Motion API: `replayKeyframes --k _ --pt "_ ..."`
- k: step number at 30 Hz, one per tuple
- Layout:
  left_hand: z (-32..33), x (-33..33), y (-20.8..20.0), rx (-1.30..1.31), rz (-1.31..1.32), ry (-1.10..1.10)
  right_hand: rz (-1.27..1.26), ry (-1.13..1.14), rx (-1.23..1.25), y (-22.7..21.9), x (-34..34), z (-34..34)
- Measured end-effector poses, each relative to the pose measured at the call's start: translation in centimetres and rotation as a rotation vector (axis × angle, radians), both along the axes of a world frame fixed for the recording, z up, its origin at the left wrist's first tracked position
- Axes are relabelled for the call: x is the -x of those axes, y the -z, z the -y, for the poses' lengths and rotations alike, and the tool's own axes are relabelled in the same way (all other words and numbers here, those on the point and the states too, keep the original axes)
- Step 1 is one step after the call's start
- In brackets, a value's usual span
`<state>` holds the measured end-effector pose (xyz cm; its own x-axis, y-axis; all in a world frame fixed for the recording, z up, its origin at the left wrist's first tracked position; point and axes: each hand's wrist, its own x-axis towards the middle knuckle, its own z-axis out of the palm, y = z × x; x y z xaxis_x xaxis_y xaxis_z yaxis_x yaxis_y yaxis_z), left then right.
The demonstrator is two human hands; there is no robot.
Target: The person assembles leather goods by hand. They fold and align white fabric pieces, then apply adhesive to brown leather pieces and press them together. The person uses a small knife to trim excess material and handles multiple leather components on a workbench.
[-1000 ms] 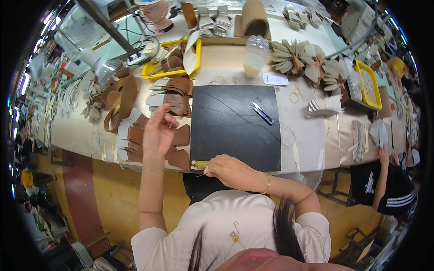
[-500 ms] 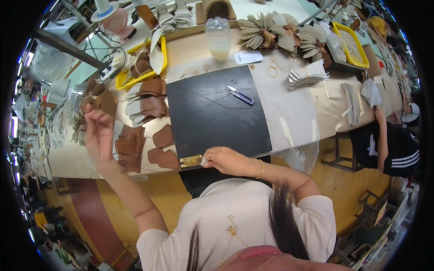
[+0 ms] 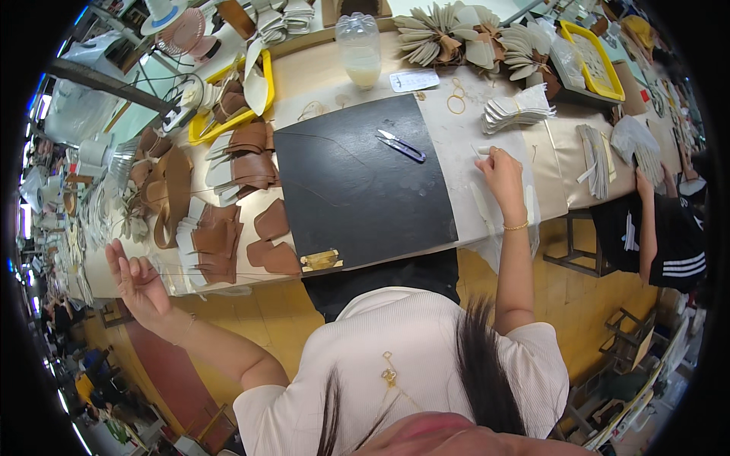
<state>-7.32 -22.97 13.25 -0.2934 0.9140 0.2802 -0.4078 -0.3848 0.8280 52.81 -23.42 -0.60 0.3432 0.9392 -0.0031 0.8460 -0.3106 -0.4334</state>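
My left hand (image 3: pixel 143 287) is off the table's left front edge, fingertips pinched and other fingers raised. A fine thread seems to run from it toward the board's near left corner. My right hand (image 3: pixel 502 181) is raised right of the black board (image 3: pixel 357 205), thumb and fingers closed on a small white piece (image 3: pixel 484 150) whose kind I cannot make out. Purple-handled thread snips (image 3: pixel 403 146) lie on the board, blades pointing to the far left. Dark thread curves over the board beside them. A worn gold-coloured patch (image 3: pixel 319 261) marks the board's near left corner.
Brown leather pieces (image 3: pixel 217 239) lie left of the board, with a yellow tray (image 3: pixel 268 83) behind. A clear bottle (image 3: pixel 359 57) stands beyond it. A banded white stack (image 3: pixel 517 110) sits near my right hand. A co-worker's arm (image 3: pixel 646 220) is at the right.
My right hand has left the board's near left corner and swung far right, beyond the board. The left hand has moved left and nearer to me.
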Motion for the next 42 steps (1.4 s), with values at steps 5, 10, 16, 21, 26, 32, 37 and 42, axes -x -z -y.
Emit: replayKeyframes --k 5,10,16,21,26,32,37,42 --pt "1.7 -3.8 0.7 0.054 -0.161 -0.133 0.189 -0.203 -0.365 0.6 3.9 -2.5" --pt "3.1 -7.5 1.6 0.119 -0.086 -0.062 0.070 -0.424 -0.267 1.9 9.9 -6.7" --pt "3.2 -10.6 2.5 0.121 0.118 0.178 -0.053 -0.409 -0.222 1.4 11.8 -7.7" --pt "1.7 -13.0 2.1 0.195 0.054 0.274 -0.465 -0.542 -0.300 -3.7 15.0 -7.5" --pt "0.5 -15.7 1.3 0.246 0.043 0.383 -0.426 -0.741 -0.640 -8.3 21.8 -5.1" --pt "0.3 -17.1 1.3 0.288 0.089 0.482 -0.398 -0.921 -0.900 -9.9 25.7 -4.7" --pt "0.2 -17.5 1.9 0.373 0.071 0.524 -0.440 -1.005 -1.006 -9.7 26.2 -5.0" --pt "0.4 -17.4 1.3 0.430 -0.004 0.506 -0.665 -0.800 -0.828 -10.8 23.8 -5.0"
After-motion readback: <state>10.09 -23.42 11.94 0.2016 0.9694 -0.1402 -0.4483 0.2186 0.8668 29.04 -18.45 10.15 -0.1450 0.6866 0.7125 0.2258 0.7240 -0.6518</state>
